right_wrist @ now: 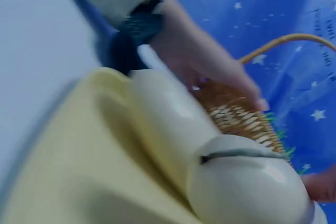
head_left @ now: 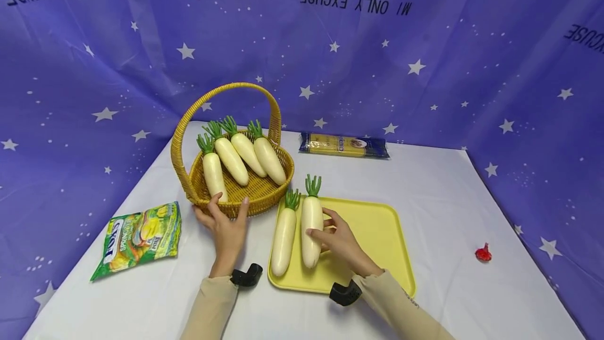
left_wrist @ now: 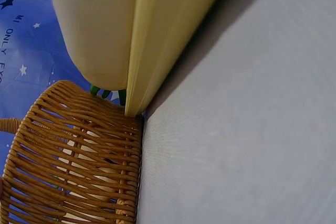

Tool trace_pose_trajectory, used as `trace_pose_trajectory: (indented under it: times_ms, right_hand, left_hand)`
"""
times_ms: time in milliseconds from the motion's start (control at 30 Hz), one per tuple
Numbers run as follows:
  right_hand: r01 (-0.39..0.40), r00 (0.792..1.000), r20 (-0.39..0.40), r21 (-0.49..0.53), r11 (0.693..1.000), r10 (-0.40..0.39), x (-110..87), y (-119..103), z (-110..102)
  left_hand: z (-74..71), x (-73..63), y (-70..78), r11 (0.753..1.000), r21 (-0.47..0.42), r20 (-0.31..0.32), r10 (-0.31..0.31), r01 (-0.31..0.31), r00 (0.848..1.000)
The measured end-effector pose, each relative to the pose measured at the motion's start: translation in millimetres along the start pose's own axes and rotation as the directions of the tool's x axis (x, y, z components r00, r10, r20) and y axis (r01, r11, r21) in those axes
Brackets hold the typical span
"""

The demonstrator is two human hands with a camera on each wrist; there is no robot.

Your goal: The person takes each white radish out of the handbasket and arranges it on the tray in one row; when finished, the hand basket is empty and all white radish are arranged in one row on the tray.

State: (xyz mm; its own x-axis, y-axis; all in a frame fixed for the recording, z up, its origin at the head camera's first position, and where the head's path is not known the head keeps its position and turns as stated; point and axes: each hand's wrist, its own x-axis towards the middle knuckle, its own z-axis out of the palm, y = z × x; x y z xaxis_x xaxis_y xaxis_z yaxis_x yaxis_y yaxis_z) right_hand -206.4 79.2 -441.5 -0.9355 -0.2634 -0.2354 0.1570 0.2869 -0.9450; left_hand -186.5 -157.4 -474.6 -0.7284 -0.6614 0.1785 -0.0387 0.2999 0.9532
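My right hand (head_left: 342, 237) grips a white radish (head_left: 312, 224) with green stalks, thumb across its top and fingers at its right side. This radish is over the yellow tray (head_left: 377, 214). Another white radish (head_left: 284, 240) lies to its left, along the tray's left edge. My left hand (head_left: 228, 232) holds the front rim of the wicker basket (head_left: 259, 204), with fingertips at the rim. Several white radishes (head_left: 231, 161) lean inside the basket, stalks toward the back. In the right wrist view, the gripped radish (right_wrist: 247, 187) hides most of the right hand.
A green chips bag (head_left: 141, 237) lies left of the basket. Behind the tray, a blue and yellow pasta packet (head_left: 344, 145) lies near the table's back edge. A small red object (head_left: 483, 253) is at the right. The basket's tall handle (head_left: 226, 88) arches above it.
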Motion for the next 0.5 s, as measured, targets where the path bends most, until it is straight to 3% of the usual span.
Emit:
trace_pose_trajectory:
  times_ms: [100, 200, 333, 500]
  right_hand:
    - [-0.038, 0.999, -0.002, -0.001, 0.999, 0.038, -4.3, 6.9, 6.2]
    - [-0.052, 0.999, 0.008, -0.010, 0.999, 0.053, -14.0, 0.5, 11.5]
    - [-0.038, 0.999, 0.036, -0.011, 0.999, 0.039, -26.0, -11.9, 16.5]
    - [-0.002, 0.999, 0.038, -0.016, 1.000, 0.003, -27.4, -14.2, 19.5]
  left_hand:
    - [0.6, 0.0, 0.5, 1.000, 0.000, 0.000, 0.015, -0.015, 1.000]
    - [1.3, -1.0, -0.1, 1.000, 0.006, -0.003, 0.015, -0.015, 1.000]
    - [0.9, -1.6, -1.3, 1.000, 0.014, -0.004, 0.013, -0.013, 1.000]
    - [-0.4, 0.1, -0.7, 1.000, 0.008, -0.003, 0.020, -0.020, 1.000]
